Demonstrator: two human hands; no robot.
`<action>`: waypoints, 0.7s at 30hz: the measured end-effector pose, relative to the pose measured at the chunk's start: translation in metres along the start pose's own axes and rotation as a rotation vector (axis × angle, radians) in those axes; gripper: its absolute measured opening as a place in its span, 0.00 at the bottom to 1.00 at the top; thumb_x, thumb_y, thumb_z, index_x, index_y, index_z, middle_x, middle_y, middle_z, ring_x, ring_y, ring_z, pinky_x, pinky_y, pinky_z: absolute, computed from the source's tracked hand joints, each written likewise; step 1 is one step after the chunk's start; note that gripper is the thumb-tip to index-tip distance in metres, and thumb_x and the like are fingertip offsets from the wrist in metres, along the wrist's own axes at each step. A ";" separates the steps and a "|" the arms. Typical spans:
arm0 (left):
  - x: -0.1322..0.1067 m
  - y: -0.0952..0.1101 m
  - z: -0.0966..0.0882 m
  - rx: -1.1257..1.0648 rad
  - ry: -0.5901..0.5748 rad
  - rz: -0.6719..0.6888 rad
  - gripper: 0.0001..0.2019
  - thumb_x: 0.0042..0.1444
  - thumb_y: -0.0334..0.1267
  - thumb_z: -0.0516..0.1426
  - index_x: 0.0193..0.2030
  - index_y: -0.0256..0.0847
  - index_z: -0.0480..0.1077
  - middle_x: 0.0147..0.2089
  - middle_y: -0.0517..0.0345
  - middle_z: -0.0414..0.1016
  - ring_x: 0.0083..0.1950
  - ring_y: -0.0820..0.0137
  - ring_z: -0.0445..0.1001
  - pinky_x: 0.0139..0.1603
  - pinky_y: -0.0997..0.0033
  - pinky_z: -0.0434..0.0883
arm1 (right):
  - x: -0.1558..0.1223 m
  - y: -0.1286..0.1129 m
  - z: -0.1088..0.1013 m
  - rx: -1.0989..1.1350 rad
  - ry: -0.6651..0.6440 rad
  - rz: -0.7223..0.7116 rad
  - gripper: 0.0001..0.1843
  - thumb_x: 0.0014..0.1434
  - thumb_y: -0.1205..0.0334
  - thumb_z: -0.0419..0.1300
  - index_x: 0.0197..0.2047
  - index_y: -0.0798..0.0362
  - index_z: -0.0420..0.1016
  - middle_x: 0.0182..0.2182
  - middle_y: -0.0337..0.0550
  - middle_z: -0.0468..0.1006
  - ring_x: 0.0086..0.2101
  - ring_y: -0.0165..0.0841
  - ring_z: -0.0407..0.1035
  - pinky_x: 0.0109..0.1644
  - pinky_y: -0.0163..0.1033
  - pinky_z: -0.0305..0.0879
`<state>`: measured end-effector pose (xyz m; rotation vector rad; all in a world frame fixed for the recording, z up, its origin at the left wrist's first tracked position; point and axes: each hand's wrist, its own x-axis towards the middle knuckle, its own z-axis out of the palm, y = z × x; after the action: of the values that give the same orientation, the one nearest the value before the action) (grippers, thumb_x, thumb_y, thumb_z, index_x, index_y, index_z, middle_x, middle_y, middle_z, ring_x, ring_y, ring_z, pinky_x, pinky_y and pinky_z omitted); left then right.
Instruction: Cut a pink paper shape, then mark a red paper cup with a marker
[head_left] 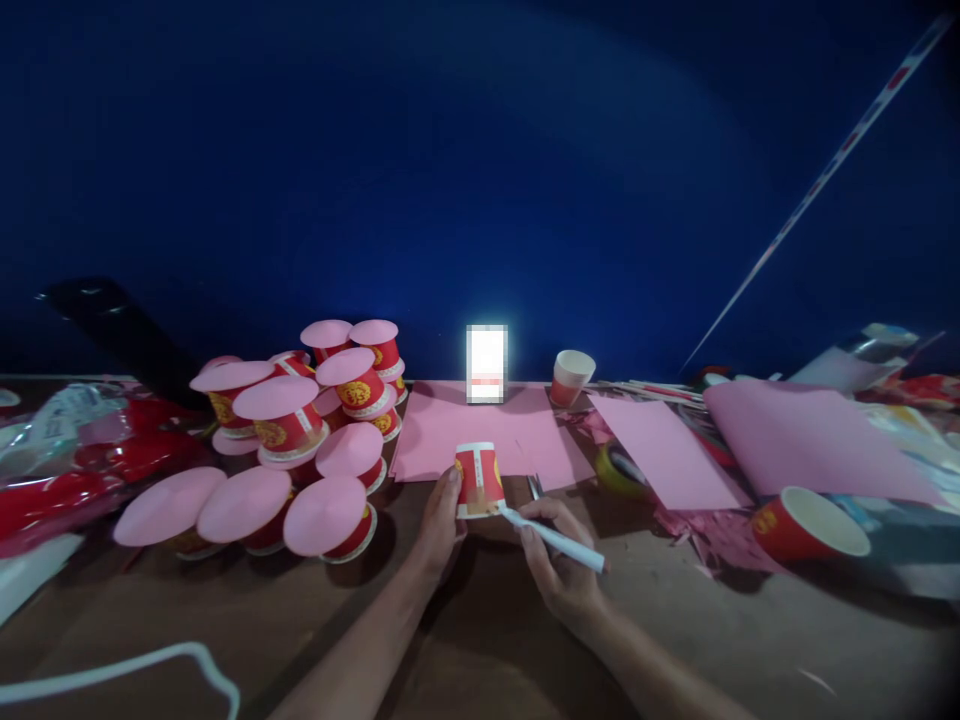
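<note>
An upside-down red paper cup (478, 478) stands on the near edge of a pink paper sheet (517, 430) at the table's middle. My left hand (439, 525) is closed on the cup's left side, holding it in place. My right hand (559, 565) grips a white pen (553, 538) whose tip touches the sheet right at the cup's rim. A metal tool, perhaps scissors (535, 487), lies just behind my right hand.
A pile of several red cups capped with pink paper discs (300, 440) fills the left. A lit phone (486, 362) and an empty cup (571, 377) stand at the back. More pink sheets (810, 440), a tipped red cup (806, 525), a tape roll (619, 465) and scraps lie right. Red plastic bags (82, 460) sit far left.
</note>
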<state>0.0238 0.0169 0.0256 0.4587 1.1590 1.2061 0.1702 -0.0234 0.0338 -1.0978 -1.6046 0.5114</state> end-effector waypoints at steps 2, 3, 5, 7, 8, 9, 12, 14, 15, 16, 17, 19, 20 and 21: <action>-0.001 0.000 0.001 0.000 -0.018 -0.006 0.22 0.43 0.55 0.59 0.40 0.41 0.71 0.34 0.57 0.77 0.32 0.67 0.73 0.30 0.71 0.66 | 0.001 0.000 0.000 -0.008 0.009 0.000 0.03 0.55 0.66 0.55 0.33 0.53 0.69 0.23 0.39 0.71 0.22 0.29 0.65 0.25 0.33 0.62; -0.001 0.000 0.001 -0.003 -0.021 -0.005 0.23 0.43 0.55 0.59 0.40 0.40 0.71 0.34 0.56 0.77 0.31 0.67 0.73 0.31 0.71 0.66 | 0.001 0.000 0.001 -0.014 0.011 -0.002 0.03 0.55 0.66 0.55 0.32 0.53 0.69 0.23 0.39 0.71 0.22 0.29 0.65 0.25 0.33 0.62; -0.001 -0.001 0.001 -0.023 -0.042 0.010 0.22 0.43 0.54 0.59 0.40 0.39 0.71 0.35 0.56 0.77 0.31 0.69 0.73 0.31 0.71 0.67 | 0.001 0.001 0.001 -0.020 0.019 -0.006 0.03 0.54 0.66 0.55 0.32 0.53 0.70 0.24 0.40 0.72 0.23 0.30 0.66 0.26 0.33 0.63; 0.000 -0.003 0.001 -0.066 -0.084 0.039 0.20 0.45 0.52 0.59 0.39 0.38 0.71 0.35 0.56 0.76 0.31 0.70 0.72 0.33 0.72 0.67 | 0.002 0.002 0.002 -0.021 0.024 -0.016 0.03 0.54 0.66 0.55 0.32 0.54 0.70 0.25 0.41 0.73 0.24 0.31 0.68 0.28 0.34 0.65; 0.002 -0.005 0.000 -0.089 -0.110 0.058 0.19 0.46 0.51 0.59 0.38 0.38 0.71 0.35 0.57 0.76 0.32 0.70 0.72 0.35 0.72 0.67 | 0.002 0.002 0.002 -0.021 0.025 -0.020 0.03 0.55 0.66 0.55 0.33 0.54 0.70 0.25 0.42 0.73 0.25 0.31 0.68 0.29 0.34 0.66; 0.003 -0.007 0.000 -0.112 -0.141 0.075 0.18 0.47 0.50 0.59 0.38 0.37 0.71 0.35 0.56 0.76 0.33 0.71 0.72 0.37 0.72 0.67 | 0.002 0.003 0.002 -0.020 0.025 -0.023 0.03 0.55 0.66 0.55 0.33 0.54 0.70 0.25 0.42 0.74 0.25 0.31 0.68 0.29 0.35 0.66; 0.009 -0.013 -0.002 -0.164 -0.229 0.135 0.16 0.51 0.48 0.57 0.38 0.36 0.70 0.36 0.56 0.75 0.35 0.71 0.72 0.40 0.71 0.67 | 0.002 0.004 0.001 -0.024 0.021 -0.029 0.04 0.55 0.66 0.55 0.33 0.53 0.71 0.25 0.42 0.74 0.25 0.32 0.69 0.30 0.35 0.67; 0.011 -0.016 -0.004 -0.180 -0.258 0.152 0.16 0.52 0.48 0.56 0.39 0.36 0.70 0.36 0.55 0.74 0.36 0.71 0.71 0.41 0.71 0.67 | 0.002 0.005 0.001 -0.032 0.020 -0.035 0.04 0.55 0.66 0.55 0.33 0.53 0.71 0.25 0.42 0.75 0.25 0.32 0.70 0.30 0.35 0.68; 0.012 -0.017 -0.004 -0.186 -0.264 0.151 0.16 0.52 0.47 0.56 0.39 0.36 0.70 0.36 0.55 0.74 0.36 0.71 0.71 0.41 0.71 0.67 | 0.002 0.006 0.001 -0.036 0.020 -0.037 0.04 0.55 0.66 0.55 0.33 0.53 0.71 0.25 0.42 0.75 0.25 0.32 0.70 0.30 0.35 0.68; 0.013 -0.017 -0.005 -0.190 -0.272 0.147 0.16 0.52 0.47 0.55 0.39 0.36 0.70 0.36 0.55 0.74 0.36 0.71 0.71 0.42 0.70 0.67 | 0.002 0.006 0.002 -0.037 0.020 -0.039 0.04 0.55 0.66 0.56 0.34 0.53 0.71 0.26 0.42 0.75 0.26 0.31 0.70 0.30 0.35 0.68; 0.013 -0.018 -0.005 -0.191 -0.276 0.146 0.15 0.53 0.47 0.55 0.39 0.36 0.70 0.36 0.55 0.74 0.37 0.70 0.71 0.43 0.69 0.67 | 0.002 0.006 0.002 -0.036 0.016 -0.041 0.04 0.55 0.66 0.56 0.34 0.53 0.72 0.26 0.42 0.75 0.26 0.31 0.70 0.30 0.35 0.68; 0.013 -0.018 -0.005 -0.181 -0.273 0.159 0.16 0.53 0.47 0.55 0.39 0.36 0.70 0.38 0.54 0.74 0.38 0.69 0.72 0.44 0.69 0.67 | 0.002 0.006 0.002 -0.034 0.014 -0.043 0.04 0.55 0.66 0.56 0.34 0.53 0.72 0.26 0.42 0.76 0.26 0.31 0.71 0.30 0.34 0.68; 0.013 -0.018 -0.005 -0.167 -0.268 0.167 0.16 0.52 0.47 0.55 0.39 0.36 0.70 0.38 0.53 0.74 0.39 0.69 0.72 0.44 0.68 0.67 | 0.003 0.006 0.002 -0.033 0.017 -0.043 0.04 0.55 0.66 0.56 0.34 0.53 0.72 0.27 0.42 0.76 0.26 0.31 0.71 0.30 0.34 0.68; 0.013 -0.018 -0.005 -0.148 -0.255 0.169 0.16 0.52 0.48 0.55 0.39 0.35 0.70 0.39 0.53 0.74 0.39 0.68 0.72 0.44 0.69 0.67 | 0.003 0.006 0.001 -0.034 0.018 -0.044 0.04 0.55 0.66 0.56 0.34 0.53 0.72 0.27 0.42 0.76 0.26 0.31 0.71 0.31 0.34 0.68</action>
<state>0.0269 0.0204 0.0039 0.5879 0.8197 1.3259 0.1710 -0.0179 0.0303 -1.0878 -1.6234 0.4453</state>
